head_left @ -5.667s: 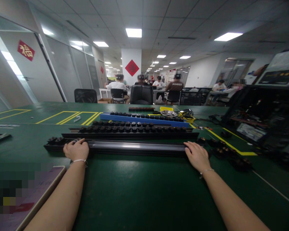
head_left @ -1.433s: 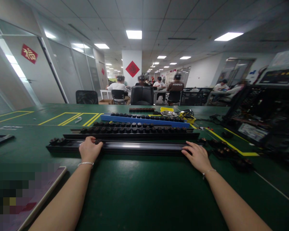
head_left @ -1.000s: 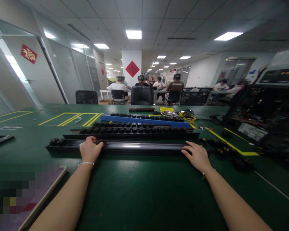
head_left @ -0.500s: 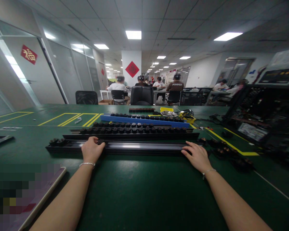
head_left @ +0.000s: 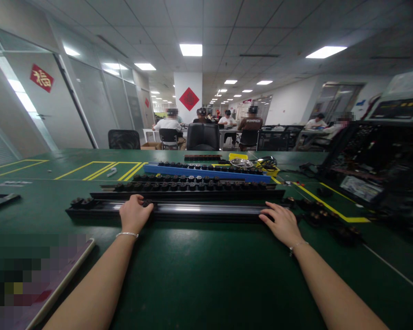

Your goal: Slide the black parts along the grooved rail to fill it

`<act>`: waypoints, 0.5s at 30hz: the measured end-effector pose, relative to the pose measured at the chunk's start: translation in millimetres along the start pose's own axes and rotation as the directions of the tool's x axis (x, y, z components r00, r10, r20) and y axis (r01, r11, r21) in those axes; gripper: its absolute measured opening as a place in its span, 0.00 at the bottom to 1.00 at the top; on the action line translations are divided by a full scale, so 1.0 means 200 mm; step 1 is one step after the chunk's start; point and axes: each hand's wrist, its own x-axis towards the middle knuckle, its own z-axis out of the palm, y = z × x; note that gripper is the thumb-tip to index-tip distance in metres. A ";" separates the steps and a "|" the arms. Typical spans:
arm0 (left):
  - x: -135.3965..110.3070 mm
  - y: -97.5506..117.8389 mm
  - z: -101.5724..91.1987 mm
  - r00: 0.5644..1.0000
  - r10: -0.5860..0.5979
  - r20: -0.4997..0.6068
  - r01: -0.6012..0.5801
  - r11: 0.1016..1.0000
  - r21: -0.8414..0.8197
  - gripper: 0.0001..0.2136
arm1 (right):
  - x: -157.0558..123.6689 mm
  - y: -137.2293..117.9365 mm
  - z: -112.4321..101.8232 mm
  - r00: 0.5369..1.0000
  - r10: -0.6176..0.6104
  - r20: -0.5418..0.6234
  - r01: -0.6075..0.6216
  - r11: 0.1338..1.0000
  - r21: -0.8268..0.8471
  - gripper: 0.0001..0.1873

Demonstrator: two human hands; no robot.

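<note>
A long black rail [head_left: 206, 209] with a shiny metallic strip along its channel lies across the green table. At its left half, my left hand [head_left: 135, 214] is closed on a small black part [head_left: 147, 203] that sits in the channel; the fingers partly hide it. Two small black parts [head_left: 82, 202] of similar look sit at the rail's left end. My right hand [head_left: 281, 223] grips the right end of the rail, fingers over the top and thumb toward the near side.
Behind the rail lie another black rail filled with black parts [head_left: 192, 187] and a blue rail [head_left: 213, 173]. Loose black parts [head_left: 318, 215] are scattered on the right, before an open computer case [head_left: 351, 160]. A metal dish [head_left: 241, 162] stands farther back. People sit at distant desks.
My left hand has moved slightly right along the rail with the small black part. The right hand and the rail stay where they were.
</note>
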 end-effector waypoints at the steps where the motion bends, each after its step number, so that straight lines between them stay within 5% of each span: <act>1: 0.00 0.00 0.00 1.000 0.004 -0.001 -0.004 1.000 0.000 0.18 | 0.00 0.00 0.00 1.000 0.000 0.003 0.000 1.000 0.003 0.24; 15: 0.01 0.01 -0.01 0.994 -0.006 0.106 -0.005 0.995 0.103 0.20 | 0.00 -0.01 -0.02 1.000 0.014 0.018 -0.014 1.000 0.016 0.25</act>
